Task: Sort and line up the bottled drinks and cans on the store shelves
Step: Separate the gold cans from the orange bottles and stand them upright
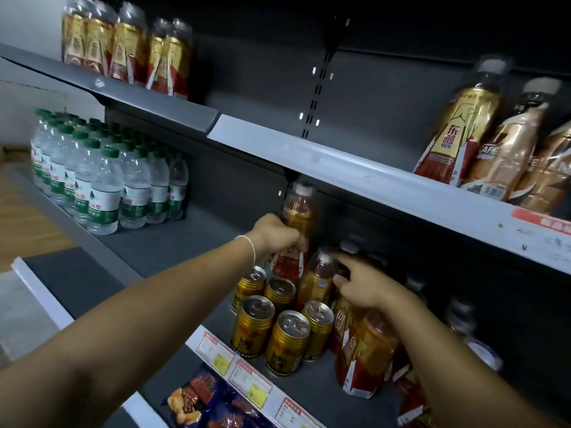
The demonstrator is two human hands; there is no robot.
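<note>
My left hand [279, 234] grips a gold-and-red energy drink bottle [296, 220] around its middle, held upright above the middle shelf [173, 242]. My right hand [363, 287] reaches to a second, similar bottle [318, 278] behind the cans, fingers touching its neck and shoulder. Several gold cans [287, 338] stand in a loose cluster near the shelf's front edge. More gold-and-red bottles [367, 350] stand under my right forearm.
Green-capped water bottles [102, 180] fill the shelf's left end. The upper shelf [340, 171] holds a gold bottle [454, 131] and brown coffee bottles [513, 149]. Shrink-wrapped gold bottles [123, 44] sit top left. Snack bags [204, 400] lie below. Price tags [244, 372] line the edge.
</note>
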